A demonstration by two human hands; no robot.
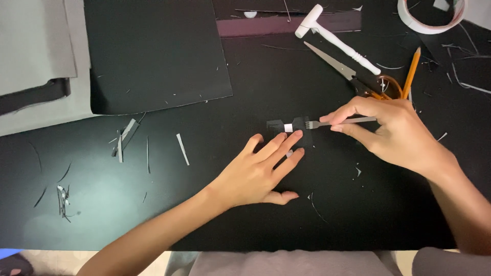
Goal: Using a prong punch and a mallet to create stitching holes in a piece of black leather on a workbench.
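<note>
Pinching a pronged chisel (340,122), the right hand (394,133) has its fingers closed round the grey shank, prongs touching the right edge of the black piece (291,127). That piece is my landmark: one small dark strip with a white band round its middle, lying on the black mat (286,225) roughly mid-table. The left hand (258,171) lies flat just below it, fingers stretched out and loose, fingertips pressing on the piece's lower edge, gripping nothing.

Counting the rest, all relative to the piece:
- one white mallet (335,37), up and to the right
- one pair of scissors (353,74), just below the mallet, orange handles partly behind the right hand
- one pencil (410,74), orange, right of the scissors
- one tape roll (432,18), white, far upper right, cut off by the frame edge
- one big black sheet (153,51), up and to the left
- one grey sheet (36,51), further left again
- a handful of grey offcuts (125,135) to the left, plus thin slivers scattered about, too many and too fine to count

No packages, labels or signs that I can make out.
</note>
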